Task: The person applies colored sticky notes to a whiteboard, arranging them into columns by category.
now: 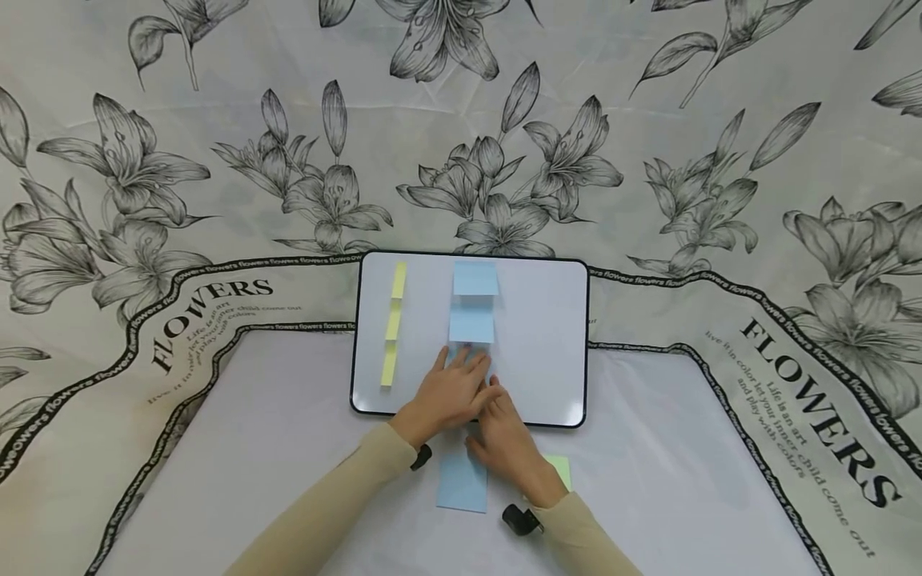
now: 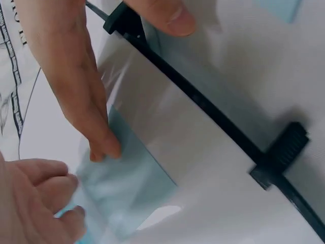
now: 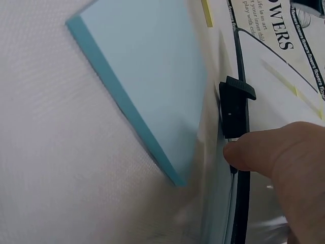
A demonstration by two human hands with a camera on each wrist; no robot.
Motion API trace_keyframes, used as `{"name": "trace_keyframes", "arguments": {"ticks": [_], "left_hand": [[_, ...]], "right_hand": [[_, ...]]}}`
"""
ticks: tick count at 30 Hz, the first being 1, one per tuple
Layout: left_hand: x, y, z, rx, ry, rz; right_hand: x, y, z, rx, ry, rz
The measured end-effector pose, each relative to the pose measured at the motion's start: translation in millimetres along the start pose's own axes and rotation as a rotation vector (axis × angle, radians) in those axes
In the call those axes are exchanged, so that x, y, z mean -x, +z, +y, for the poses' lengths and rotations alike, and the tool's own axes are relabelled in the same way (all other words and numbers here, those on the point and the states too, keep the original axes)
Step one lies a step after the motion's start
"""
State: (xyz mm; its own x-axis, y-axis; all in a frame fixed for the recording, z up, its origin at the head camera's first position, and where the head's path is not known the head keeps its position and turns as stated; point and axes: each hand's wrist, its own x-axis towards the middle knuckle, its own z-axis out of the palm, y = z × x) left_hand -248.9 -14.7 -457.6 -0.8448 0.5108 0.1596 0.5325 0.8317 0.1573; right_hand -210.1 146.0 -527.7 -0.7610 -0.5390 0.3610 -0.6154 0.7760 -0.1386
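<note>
Fingers spread and pointing up the whiteboard, my left hand rests over a light blue sticky note. My right hand is beside it, its fingertips touching the same note in the left wrist view. Its thumb lies by the board's lower edge, near a black clip. Higher up the board are two more blue notes in a column, the lower one just above my left fingertips. Both hands cover most of the third note in the head view.
Three narrow yellow notes form a column on the board's left. A thick blue sticky-note pad lies on the table below the board. A pale green pad is partly under my right wrist. Flower-printed cloth covers the background.
</note>
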Motion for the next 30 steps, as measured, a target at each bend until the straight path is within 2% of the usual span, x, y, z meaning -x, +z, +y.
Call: {"name": "trace_keyframes", "arguments": {"ticks": [6, 10, 15, 21, 24, 30], "left_hand": [[-6.7, 0.2, 8.6, 0.005, -0.029, -0.091], [-6.1, -2.0, 11.2, 0.016, -0.043, -0.111], [-1.0, -0.6, 7.2, 0.025, -0.066, -0.103], [15.3, 8.9, -1.3, -0.033, -0.063, -0.126], [26.0, 13.9, -3.7, -0.052, -0.051, -0.126], [50.6, 15.6, -3.6, 0.009, -0.038, -0.127]], "right_hand": [[3, 2, -1, 0.053, -0.077, 0.091], [3, -1, -2, 0.072, -0.100, 0.079], [4, -11, -4, -0.017, -0.087, 0.022], [22, -24, 1, -0.096, -0.037, -0.047], [37, -30, 7, -0.110, 0.005, -0.048], [65, -43, 19, -0.156, 0.090, -0.026]]}}
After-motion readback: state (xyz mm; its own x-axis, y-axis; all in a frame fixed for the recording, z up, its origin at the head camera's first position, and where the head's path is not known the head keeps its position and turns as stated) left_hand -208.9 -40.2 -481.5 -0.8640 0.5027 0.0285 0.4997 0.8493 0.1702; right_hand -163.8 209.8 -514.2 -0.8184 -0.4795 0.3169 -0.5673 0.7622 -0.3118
